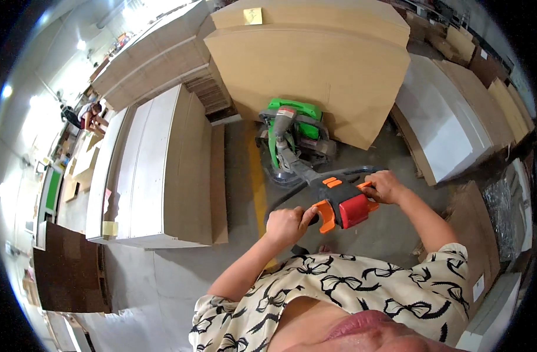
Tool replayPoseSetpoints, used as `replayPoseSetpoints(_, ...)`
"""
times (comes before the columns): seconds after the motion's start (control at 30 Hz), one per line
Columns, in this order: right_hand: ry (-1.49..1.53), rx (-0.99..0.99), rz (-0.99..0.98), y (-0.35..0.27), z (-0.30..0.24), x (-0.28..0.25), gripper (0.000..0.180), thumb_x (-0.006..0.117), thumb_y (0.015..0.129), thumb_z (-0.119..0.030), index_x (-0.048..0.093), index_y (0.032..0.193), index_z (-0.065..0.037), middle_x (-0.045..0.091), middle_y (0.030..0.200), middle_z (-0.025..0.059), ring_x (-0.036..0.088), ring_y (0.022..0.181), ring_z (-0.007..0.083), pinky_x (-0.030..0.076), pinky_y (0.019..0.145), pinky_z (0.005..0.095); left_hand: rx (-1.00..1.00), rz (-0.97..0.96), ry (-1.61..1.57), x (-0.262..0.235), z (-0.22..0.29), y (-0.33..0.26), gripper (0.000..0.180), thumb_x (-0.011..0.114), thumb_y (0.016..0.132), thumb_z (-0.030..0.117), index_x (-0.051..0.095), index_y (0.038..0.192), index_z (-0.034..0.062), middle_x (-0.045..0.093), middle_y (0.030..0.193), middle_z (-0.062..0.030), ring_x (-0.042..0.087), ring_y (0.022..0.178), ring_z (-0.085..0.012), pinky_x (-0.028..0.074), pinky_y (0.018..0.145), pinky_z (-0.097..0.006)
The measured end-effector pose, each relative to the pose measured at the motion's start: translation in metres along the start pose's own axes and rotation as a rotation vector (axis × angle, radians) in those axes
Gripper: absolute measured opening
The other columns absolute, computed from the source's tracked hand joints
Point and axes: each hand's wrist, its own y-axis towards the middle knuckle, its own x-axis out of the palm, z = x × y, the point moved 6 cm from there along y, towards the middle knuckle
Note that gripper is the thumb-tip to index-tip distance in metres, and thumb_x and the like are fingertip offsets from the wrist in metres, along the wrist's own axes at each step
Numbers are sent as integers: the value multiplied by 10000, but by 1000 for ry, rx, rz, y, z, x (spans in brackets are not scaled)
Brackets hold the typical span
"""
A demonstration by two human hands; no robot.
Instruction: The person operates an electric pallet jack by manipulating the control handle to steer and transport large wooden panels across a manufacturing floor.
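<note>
An electric pallet truck with a green and black body [306, 126] stands in front of me. Its control handle [334, 190] tilts toward me, black with orange levers and a red end button. My left hand [287, 227] is closed around the handle's left grip, its thumb by the orange lever. Around the right grip my right hand [386, 186] is wrapped, near the other orange lever. The truck's body is close against a tall stack of brown cardboard sheets [309, 64]. Its forks are hidden from view.
White-faced board stacks stand at left [151, 170] and right [438, 111]. Behind the left one is another tall stack [157, 56]. A yellow floor line [257, 176] runs beside the truck. A brown stack [69, 270] is at lower left. Another person [92, 117] bends over far left.
</note>
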Motion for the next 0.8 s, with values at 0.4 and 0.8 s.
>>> replayPoseSetpoints(0.4,39,159,-110,66,12,28,653,271,785,-751,647,1018,-272,648,877,132,602,848,353,475,747,447,-13,-64,76,-3,-68,60,531,324,909,519,650,775,122,616,689,-168,606,702,-358,465,640,-449)
replayPoseSetpoints(0.8,9,86,3,123,-6,150,755,299,795,-729,641,881,-61,641,793,176,611,808,362,478,737,436,-28,-99,86,63,-219,76,588,282,906,542,643,813,88,611,717,-188,583,745,-398,441,652,-471)
